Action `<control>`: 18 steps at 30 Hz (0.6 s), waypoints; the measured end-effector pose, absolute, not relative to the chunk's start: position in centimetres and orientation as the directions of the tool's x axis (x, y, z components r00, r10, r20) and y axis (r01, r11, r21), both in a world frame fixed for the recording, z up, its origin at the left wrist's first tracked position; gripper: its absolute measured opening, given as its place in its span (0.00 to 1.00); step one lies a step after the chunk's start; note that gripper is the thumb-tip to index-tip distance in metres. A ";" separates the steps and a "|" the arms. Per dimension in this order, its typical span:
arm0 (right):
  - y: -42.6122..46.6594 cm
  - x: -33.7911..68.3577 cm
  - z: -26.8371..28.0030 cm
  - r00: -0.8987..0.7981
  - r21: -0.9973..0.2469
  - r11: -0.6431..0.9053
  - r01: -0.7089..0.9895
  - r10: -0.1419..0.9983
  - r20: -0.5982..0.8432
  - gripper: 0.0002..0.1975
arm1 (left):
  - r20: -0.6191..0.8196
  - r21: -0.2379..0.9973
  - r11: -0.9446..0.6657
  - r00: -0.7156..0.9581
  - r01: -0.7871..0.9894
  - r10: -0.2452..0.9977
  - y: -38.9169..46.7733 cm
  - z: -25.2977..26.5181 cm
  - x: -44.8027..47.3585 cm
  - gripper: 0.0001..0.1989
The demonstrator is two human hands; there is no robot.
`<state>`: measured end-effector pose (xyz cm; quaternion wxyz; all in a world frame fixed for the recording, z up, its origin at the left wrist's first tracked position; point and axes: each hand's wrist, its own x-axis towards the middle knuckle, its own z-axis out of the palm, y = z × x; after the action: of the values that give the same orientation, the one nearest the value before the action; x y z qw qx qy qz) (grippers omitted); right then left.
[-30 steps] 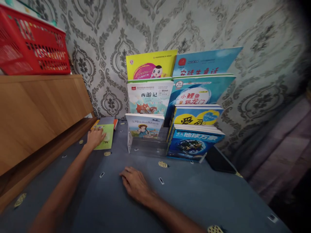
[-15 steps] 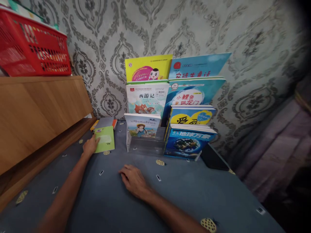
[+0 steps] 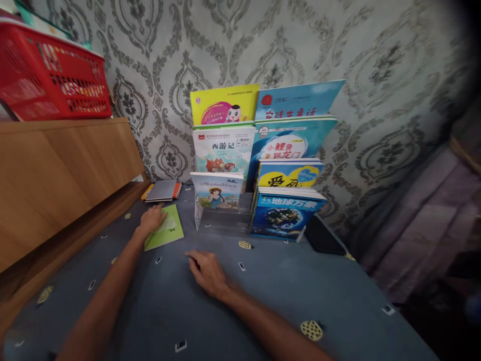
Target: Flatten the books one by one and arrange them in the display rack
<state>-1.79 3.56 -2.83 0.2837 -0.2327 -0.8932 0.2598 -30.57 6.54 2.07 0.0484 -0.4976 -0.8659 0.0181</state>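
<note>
My left hand (image 3: 152, 219) rests over the upper left part of a thin light-green book (image 3: 169, 234), its fingers stretched across the cover. The book lies flat on the patterned table cover. My right hand (image 3: 208, 271) is held low over the table in front of the stand, fingers loosely bent and apart, with nothing in it. Behind the green book lies a small pile of books with a grey cover (image 3: 162, 190) on top. A clear tiered book stand (image 3: 225, 220) holds several upright books, among them a white one (image 3: 223, 150) and a blue one with a globe (image 3: 285, 215).
On the left, a red plastic basket (image 3: 75, 85) full of things sits on a wooden cabinet (image 3: 71, 175). A dark flat object (image 3: 323, 235) lies right of the stand. Patterned wallpaper is behind, and a pale curtain (image 3: 417, 225) hangs at the right.
The green book has come nearer to me and turned, parting from the pile behind it. My left hand has shifted right, farther over its cover. My right hand stays in about the same place.
</note>
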 end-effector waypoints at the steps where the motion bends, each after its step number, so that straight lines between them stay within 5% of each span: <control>1: 3.5 -1.6 -2.7 -0.734 -0.591 0.761 0.269 0.559 0.385 0.17 | 0.060 -0.074 0.490 -0.487 0.869 0.872 7.0 1.8 -30.5 0.24; 18: 2.7 4.0 -3.2 -0.830 -0.551 0.821 0.153 0.409 0.379 0.10 | -0.025 -0.047 0.309 -0.310 0.950 0.950 2.1 1.3 -30.8 0.27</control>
<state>4.00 2.69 -3.18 0.2483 -0.1526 -0.9212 0.2577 -30.81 2.10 1.31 0.0038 -0.5872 -0.8090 0.0262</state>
